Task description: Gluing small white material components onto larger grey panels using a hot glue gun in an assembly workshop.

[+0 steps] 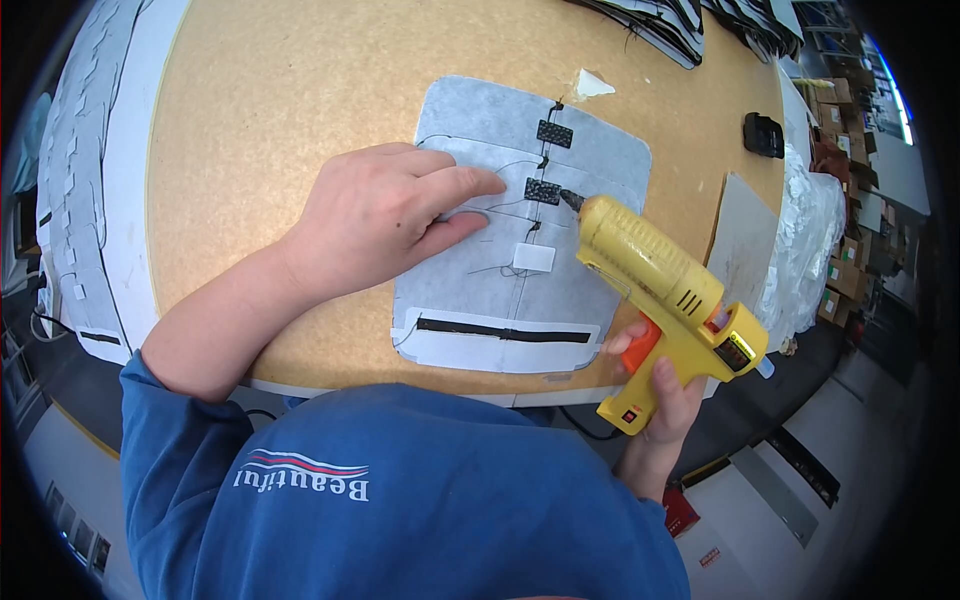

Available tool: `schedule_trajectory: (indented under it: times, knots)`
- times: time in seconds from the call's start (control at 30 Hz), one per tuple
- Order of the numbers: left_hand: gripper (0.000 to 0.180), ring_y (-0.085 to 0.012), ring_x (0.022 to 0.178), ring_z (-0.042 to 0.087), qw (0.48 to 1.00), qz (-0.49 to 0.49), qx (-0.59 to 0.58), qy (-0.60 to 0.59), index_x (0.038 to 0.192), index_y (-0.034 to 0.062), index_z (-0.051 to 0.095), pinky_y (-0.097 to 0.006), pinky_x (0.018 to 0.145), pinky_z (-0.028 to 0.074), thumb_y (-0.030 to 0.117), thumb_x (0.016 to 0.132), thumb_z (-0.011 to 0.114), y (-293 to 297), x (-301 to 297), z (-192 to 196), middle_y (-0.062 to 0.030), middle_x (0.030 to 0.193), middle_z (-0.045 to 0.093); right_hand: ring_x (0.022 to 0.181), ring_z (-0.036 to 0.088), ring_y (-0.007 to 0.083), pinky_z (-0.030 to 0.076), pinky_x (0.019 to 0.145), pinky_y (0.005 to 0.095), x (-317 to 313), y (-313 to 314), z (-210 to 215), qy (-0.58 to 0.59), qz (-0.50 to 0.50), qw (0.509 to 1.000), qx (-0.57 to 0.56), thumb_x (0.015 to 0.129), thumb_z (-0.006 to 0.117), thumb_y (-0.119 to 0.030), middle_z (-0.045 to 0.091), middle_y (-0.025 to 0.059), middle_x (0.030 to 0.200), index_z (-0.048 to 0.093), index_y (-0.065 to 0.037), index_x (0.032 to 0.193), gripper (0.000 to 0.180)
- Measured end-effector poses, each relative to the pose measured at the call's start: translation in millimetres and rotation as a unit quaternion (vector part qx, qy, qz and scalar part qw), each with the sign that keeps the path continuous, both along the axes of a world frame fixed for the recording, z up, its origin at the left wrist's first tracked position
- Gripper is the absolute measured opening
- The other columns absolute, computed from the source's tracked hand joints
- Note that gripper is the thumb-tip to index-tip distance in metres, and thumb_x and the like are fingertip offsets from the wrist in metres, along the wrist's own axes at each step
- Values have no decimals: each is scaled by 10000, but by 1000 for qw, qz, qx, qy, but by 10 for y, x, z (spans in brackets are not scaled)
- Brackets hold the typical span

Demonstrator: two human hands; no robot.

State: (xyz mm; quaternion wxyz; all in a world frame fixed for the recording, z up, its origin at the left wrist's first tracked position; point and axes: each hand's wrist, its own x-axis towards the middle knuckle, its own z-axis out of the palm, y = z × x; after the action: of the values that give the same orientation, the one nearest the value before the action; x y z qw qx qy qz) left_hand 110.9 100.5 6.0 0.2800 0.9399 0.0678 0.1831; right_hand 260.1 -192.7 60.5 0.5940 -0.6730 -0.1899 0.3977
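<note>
A grey-white fabric panel (470, 290) with rounded corners lies flat on the table, with thin dark wires along it. Down its middle sit two black textured patches, an upper one (555, 134) and a lower one (541, 191), and below them a small white rectangle (534, 258). My left hand (385, 205) rests on the panel's left side, index finger and thumb apart, near a thin wire; its other fingers are partly hidden. In my right hand (668, 395) is a yellow glue gun (650, 255) with an orange trigger. Its dark nozzle points at the lower black patch's right edge.
A white scrap (594, 83) lies beyond the panel. Dark-edged sheets (655, 25) are stacked at the far edge. Right of the panel are a black device (763, 135), a grey board (742, 235) and clear plastic wrapping (805, 240). More pale panels (85, 180) line the left.
</note>
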Motion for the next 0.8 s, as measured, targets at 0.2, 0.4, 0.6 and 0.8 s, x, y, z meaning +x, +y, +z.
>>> schedule_trajectory:
  times: [0.2, 0.4, 0.6, 0.8]
  knots:
    - [265, -145, 603, 598, 1000, -1, -4, -1, 1056, 179, 702, -288, 521, 476, 196, 799, 765, 5, 2, 9, 25, 669, 592, 978, 666, 258, 502, 793, 324, 31, 16, -53, 9, 6, 1000, 0, 928, 605, -185, 628, 176, 1113, 431, 45, 1336, 499]
    - [263, -152, 610, 602, 1000, 1, -4, 2, 1049, 179, 704, -292, 527, 479, 195, 794, 767, 5, -3, 2, 24, 680, 602, 972, 664, 273, 508, 820, 345, 49, -10, -66, 13, 11, 1000, 0, 926, 605, -176, 618, 177, 1115, 429, 44, 1332, 495]
    - [285, -152, 607, 601, 1000, -2, -7, 2, 1068, 178, 703, -293, 525, 478, 191, 791, 768, 6, 1, 0, 23, 685, 607, 978, 657, 277, 510, 825, 361, 7, -6, -13, 37, -3, 999, 25, 917, 608, -171, 614, 191, 1118, 424, 42, 1339, 508]
    - [397, -145, 575, 570, 1000, 13, -11, -13, 1168, 184, 675, -292, 505, 455, 176, 783, 772, -6, 12, 25, 14, 653, 566, 996, 648, 286, 509, 879, 405, -61, 158, 0, 55, -4, 997, 47, 905, 616, -170, 618, 200, 1107, 419, 55, 1345, 532]
